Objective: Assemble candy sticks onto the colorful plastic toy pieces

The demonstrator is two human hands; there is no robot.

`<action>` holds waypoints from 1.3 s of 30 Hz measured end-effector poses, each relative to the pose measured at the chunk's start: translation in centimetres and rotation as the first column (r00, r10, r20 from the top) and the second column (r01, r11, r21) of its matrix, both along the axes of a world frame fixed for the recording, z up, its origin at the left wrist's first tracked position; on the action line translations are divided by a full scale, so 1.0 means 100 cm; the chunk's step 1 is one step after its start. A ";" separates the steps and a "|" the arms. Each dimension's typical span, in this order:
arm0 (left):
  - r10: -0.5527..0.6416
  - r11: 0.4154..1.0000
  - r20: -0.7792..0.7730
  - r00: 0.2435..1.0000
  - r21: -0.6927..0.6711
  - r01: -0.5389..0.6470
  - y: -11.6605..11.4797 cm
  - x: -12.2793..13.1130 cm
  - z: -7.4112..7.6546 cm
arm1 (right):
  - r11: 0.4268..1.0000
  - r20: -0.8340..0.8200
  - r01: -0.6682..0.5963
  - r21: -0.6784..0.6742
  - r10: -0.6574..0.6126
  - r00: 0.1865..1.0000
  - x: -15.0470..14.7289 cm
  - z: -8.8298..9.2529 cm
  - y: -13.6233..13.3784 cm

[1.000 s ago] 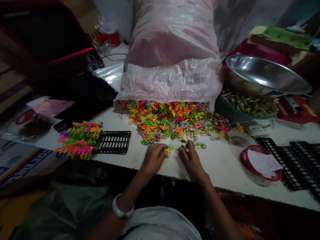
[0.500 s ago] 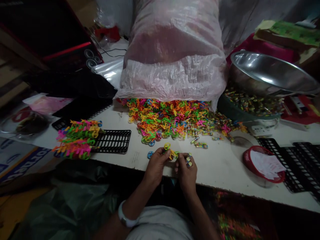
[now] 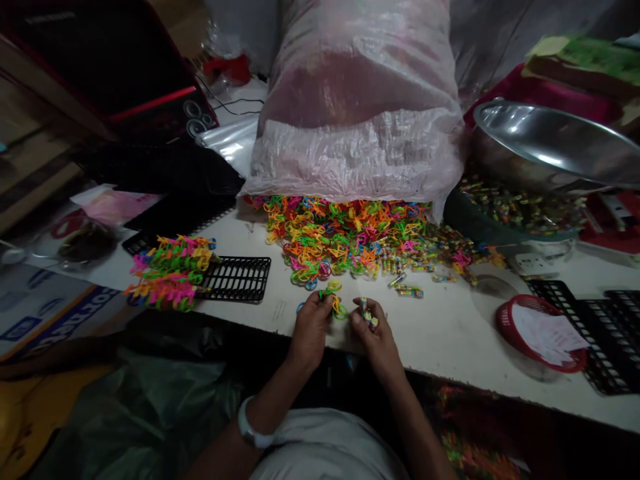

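Observation:
My left hand (image 3: pixel 311 331) is closed on a few small plastic toys (image 3: pixel 336 299), yellow and green with ring-shaped ends. Just to its right, my right hand (image 3: pixel 379 338) is closed around several small wrapped tubes (image 3: pixel 369 316) with bright printed labels. A gap separates the two hands. Behind them lies a heap of coloured plastic toys (image 3: pixel 325 237), spilling from a large translucent sack (image 3: pixel 360 147). More wrapped tubes (image 3: pixel 410 291) lie at the heap's right side. A blue ring piece beside my left hand is mostly hidden.
On the left, a black slotted rack (image 3: pixel 243 279) carries rows of coloured toys (image 3: pixel 173 273). At right stand a red basket (image 3: pixel 515 327) holding paper, black racks (image 3: pixel 610 360), and a steel bowl (image 3: pixel 555 143) above a tub of tubes (image 3: pixel 520 207). The table's front edge runs below my hands.
My hands have moved apart, the right one away from the toys in the left. A wrapped tube now stands up between my right fingertips. The whole view has shifted slightly.

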State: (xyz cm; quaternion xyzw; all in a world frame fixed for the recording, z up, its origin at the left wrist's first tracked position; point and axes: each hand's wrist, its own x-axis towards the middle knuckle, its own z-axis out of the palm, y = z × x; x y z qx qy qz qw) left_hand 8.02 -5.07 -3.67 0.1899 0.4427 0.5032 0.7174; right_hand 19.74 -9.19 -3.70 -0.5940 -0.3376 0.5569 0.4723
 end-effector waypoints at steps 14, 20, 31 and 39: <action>-0.214 0.946 -0.381 0.899 0.147 0.287 0.000 -0.006 0.002 | 0.881 0.641 -0.360 0.306 0.088 0.762 0.027 -0.009 0.006; -0.210 0.935 -0.465 0.860 0.161 0.315 0.000 -0.007 0.000 | 0.871 0.695 -0.379 0.312 0.063 0.717 0.026 -0.015 0.005; -0.185 0.937 -0.574 0.798 0.141 0.318 0.000 -0.002 -0.002 | 0.886 0.699 -0.255 0.386 -0.101 0.708 0.019 -0.025 0.000; -0.146 0.939 -0.692 0.707 0.128 0.319 -0.001 0.003 0.003 | 0.875 0.689 -0.259 0.409 -0.110 0.716 0.014 -0.027 -0.001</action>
